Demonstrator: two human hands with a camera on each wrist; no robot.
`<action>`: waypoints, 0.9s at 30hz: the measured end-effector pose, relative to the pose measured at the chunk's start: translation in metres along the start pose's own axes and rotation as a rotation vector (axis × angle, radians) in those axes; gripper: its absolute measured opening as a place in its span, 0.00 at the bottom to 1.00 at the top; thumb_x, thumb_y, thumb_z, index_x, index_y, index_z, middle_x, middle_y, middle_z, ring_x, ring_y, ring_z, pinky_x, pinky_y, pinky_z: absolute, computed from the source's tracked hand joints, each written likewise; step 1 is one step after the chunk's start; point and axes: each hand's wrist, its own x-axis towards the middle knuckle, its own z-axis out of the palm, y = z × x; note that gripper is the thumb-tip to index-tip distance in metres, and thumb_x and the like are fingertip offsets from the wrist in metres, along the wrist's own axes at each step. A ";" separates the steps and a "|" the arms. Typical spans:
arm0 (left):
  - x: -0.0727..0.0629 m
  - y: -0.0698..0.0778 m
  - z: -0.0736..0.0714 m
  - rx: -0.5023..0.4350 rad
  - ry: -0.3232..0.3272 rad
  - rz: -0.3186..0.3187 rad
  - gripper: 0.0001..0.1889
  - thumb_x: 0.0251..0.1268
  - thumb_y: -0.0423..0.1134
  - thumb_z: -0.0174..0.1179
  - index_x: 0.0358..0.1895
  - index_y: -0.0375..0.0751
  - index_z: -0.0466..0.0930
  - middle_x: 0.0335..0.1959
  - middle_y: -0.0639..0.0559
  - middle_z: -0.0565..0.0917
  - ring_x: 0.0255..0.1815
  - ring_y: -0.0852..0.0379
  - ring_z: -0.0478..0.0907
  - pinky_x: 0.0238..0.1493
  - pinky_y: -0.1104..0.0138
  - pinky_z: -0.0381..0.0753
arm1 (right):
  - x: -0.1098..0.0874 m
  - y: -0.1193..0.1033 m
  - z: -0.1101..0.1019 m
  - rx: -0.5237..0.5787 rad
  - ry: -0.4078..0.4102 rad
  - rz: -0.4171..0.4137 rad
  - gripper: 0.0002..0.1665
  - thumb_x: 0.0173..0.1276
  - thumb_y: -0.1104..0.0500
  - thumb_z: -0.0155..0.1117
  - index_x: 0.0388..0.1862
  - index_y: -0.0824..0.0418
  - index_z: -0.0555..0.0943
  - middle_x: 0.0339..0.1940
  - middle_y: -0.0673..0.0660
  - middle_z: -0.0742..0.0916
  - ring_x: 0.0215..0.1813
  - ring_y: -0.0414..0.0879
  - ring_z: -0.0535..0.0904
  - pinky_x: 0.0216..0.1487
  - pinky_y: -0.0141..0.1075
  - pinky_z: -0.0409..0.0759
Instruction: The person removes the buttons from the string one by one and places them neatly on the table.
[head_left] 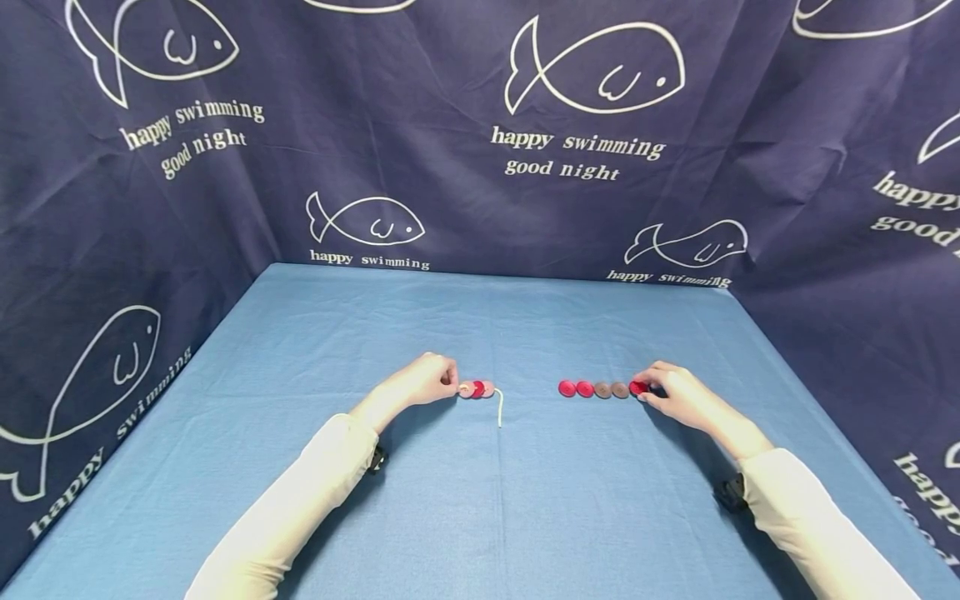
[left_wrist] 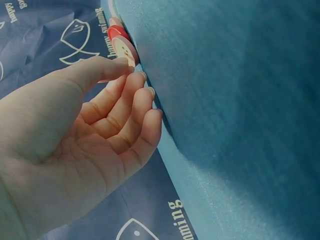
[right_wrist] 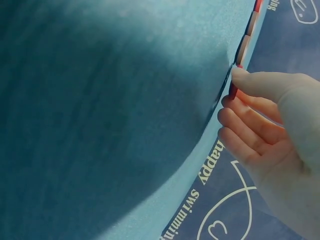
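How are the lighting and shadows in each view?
Head view: bright, with soft shadows beside both pale sleeves, and the button row small but distinct. Left wrist view: dimmer, broad shadow over the blue cloth, holes in the pink button readable. Right wrist view: a large shadow darkens the cloth; the red button in the right hand shows edge-on.

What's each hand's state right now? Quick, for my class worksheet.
Left hand: closed, pinching the end of the button string.
Right hand: closed, pinching a red button.
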 end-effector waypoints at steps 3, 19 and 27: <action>0.000 0.000 0.000 0.002 0.001 0.002 0.05 0.58 0.31 0.57 0.25 0.41 0.77 0.20 0.54 0.76 0.20 0.64 0.65 0.28 0.73 0.67 | 0.000 0.000 0.000 -0.002 -0.008 -0.001 0.11 0.57 0.68 0.65 0.40 0.69 0.82 0.35 0.58 0.83 0.35 0.48 0.78 0.37 0.43 0.77; 0.000 -0.003 0.003 0.009 0.020 0.009 0.05 0.56 0.31 0.58 0.24 0.41 0.77 0.21 0.54 0.77 0.22 0.64 0.67 0.30 0.73 0.69 | 0.000 -0.003 0.001 -0.015 -0.016 -0.018 0.15 0.55 0.68 0.67 0.43 0.69 0.81 0.37 0.59 0.84 0.37 0.50 0.80 0.40 0.45 0.78; 0.000 -0.002 0.002 0.007 0.024 0.010 0.05 0.56 0.32 0.58 0.24 0.41 0.77 0.21 0.55 0.77 0.22 0.64 0.67 0.30 0.73 0.69 | 0.001 -0.004 0.000 -0.004 -0.016 -0.021 0.16 0.56 0.69 0.66 0.44 0.70 0.81 0.36 0.59 0.84 0.38 0.51 0.81 0.40 0.46 0.78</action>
